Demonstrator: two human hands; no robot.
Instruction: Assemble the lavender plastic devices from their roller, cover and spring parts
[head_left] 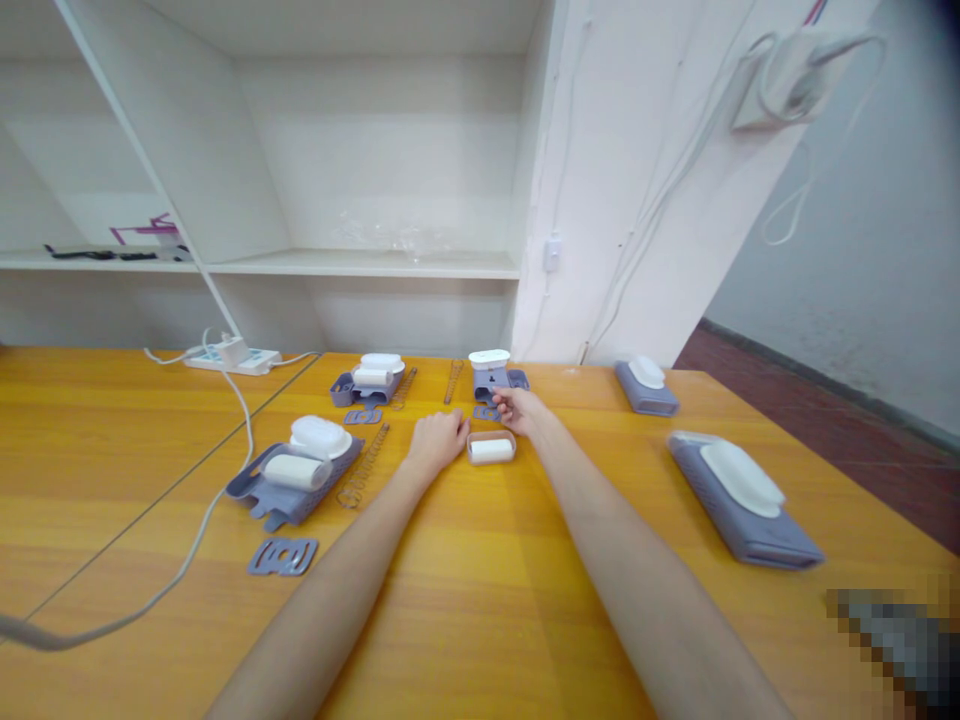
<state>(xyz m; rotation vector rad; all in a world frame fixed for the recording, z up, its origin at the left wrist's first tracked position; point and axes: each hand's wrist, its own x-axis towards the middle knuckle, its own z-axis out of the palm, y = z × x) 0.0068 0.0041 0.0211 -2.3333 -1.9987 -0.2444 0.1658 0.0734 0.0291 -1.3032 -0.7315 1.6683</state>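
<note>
Fingers (505, 398) over wooden table (480, 580), white shelves (360, 264)

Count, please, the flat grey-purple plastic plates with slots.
3: the nearest plate, at left; the plate farther back, left of the left hand; and the plate beside the right hand. More could be hidden.

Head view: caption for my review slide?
Orange wooden table, right hand at a greyish-purple plastic holder, left hand beside a small oblong purplish tray.

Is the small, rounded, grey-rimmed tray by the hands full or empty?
Not empty: an elongated white piece lies inside the small, rounded, grey-rimmed tray, with bare space behind it. Anything beneath it, I cannot tell.
</note>
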